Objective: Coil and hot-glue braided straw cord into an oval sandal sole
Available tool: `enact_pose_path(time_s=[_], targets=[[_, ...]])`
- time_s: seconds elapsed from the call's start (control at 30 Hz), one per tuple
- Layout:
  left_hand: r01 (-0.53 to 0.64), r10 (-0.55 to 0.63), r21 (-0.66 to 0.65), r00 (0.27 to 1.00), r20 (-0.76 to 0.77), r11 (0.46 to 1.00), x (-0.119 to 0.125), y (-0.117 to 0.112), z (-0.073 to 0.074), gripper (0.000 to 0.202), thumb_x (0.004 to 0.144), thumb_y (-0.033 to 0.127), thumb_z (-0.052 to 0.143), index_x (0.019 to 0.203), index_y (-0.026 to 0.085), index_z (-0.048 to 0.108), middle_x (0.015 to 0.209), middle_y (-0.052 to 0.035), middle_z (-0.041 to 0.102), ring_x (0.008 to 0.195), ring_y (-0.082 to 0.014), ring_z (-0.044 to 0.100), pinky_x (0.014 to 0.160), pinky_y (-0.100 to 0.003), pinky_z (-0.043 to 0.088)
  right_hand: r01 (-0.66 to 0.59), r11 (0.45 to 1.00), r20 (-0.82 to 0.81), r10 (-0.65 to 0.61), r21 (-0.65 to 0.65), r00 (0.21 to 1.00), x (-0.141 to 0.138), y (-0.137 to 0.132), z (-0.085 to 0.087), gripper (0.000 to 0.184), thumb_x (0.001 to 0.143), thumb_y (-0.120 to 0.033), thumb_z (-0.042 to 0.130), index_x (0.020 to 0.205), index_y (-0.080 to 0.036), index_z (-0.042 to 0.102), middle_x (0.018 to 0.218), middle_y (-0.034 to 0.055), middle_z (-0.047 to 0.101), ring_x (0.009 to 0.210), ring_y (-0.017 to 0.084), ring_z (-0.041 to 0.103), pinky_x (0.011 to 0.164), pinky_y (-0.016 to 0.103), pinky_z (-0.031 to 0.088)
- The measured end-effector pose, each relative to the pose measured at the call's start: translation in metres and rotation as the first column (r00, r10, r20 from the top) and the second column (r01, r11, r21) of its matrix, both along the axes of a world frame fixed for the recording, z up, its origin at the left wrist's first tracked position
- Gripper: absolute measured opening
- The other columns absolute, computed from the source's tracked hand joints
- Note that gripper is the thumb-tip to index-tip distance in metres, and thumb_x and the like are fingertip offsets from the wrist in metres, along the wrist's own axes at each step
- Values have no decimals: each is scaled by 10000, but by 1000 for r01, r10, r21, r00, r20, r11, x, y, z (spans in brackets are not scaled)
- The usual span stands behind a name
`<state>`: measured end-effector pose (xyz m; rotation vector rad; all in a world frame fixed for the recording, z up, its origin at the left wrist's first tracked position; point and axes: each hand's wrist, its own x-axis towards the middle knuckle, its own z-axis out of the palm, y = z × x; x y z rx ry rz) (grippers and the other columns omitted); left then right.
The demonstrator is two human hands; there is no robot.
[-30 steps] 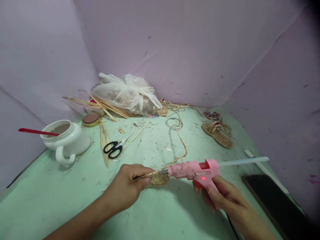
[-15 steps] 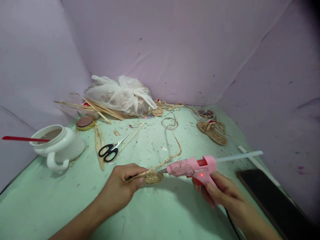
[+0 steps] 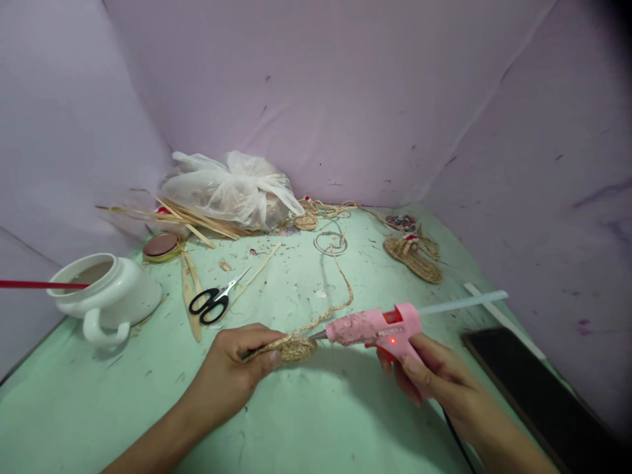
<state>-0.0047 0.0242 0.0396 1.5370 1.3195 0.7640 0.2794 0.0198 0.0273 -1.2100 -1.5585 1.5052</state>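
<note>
Coiled braided piece [image 3: 297, 351] of straw-coloured fibre, held low in the view, just left of centre, over a pale green tabletop [image 3: 316, 428] with lilac walls at left, back and right. From the left, a white handled pot [image 3: 135, 289] stands near the left wall, its red stick [image 3: 42, 285] running out of the picture. Next come a round brown-topped tin [image 3: 162, 246], flat straw strips [image 3: 212, 222] and a tied white plastic bag [image 3: 227, 187] by the back wall. Nearer lie black-handled scissors [image 3: 226, 290], blades pointing away and rightward. The left hand [image 3: 232, 368] pinches the piece between thumb and fingers. From it a braided cord [image 3: 350, 293] bends back toward thin metal rings [image 3: 330, 255]. The right hand [image 3: 437, 375] grips a pink glue gun [image 3: 378, 329], nozzle aimed left at the piece's edge; whether they touch is unclear. Lettering on the gun's side is too blurred to read; a red light glows below it. Green surface spreads between the forearms. Farther right, a braided sandal [image 3: 417, 260] lies toward the back, and a black phone-like slab [image 3: 528, 395] fills the lower right, leaving little room beside the right hand.
</note>
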Motion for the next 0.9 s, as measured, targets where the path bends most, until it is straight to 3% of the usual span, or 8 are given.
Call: enact_pose_path(time_s=[0.47, 0.7, 0.9], targets=[[-9, 10, 24, 1000, -18, 1000, -2, 2, 2, 229, 788, 325, 564, 867, 193, 734, 795, -50, 680, 735, -187, 597, 643, -250, 419, 12, 1000, -40, -12, -5, 999, -1, 1, 2, 349, 840, -504, 483, 806, -174, 591, 616, -17, 444, 517, 107, 373, 470, 238, 261], [-84, 85, -18, 996, 19, 996, -4, 4, 1, 222, 742, 344, 615, 825, 181, 740, 766, -43, 686, 689, -181, 587, 589, -239, 432, 77, 997, -80, -77, -1, 994, -3, 1, 4, 352, 817, -501, 513, 824, -162, 605, 683, -1, 496, 498, 90, 378, 457, 234, 292], [-150, 159, -95, 983, 90, 984, -4, 3, 3, 222, 693, 347, 670, 820, 183, 749, 737, -29, 692, 665, -170, 583, 557, -212, 437, 30, 999, -95, -27, 27, 995, -1, 4, 2, 355, 829, -506, 491, 812, -162, 575, 680, -4, 485, 487, 91, 381, 450, 235, 295]])
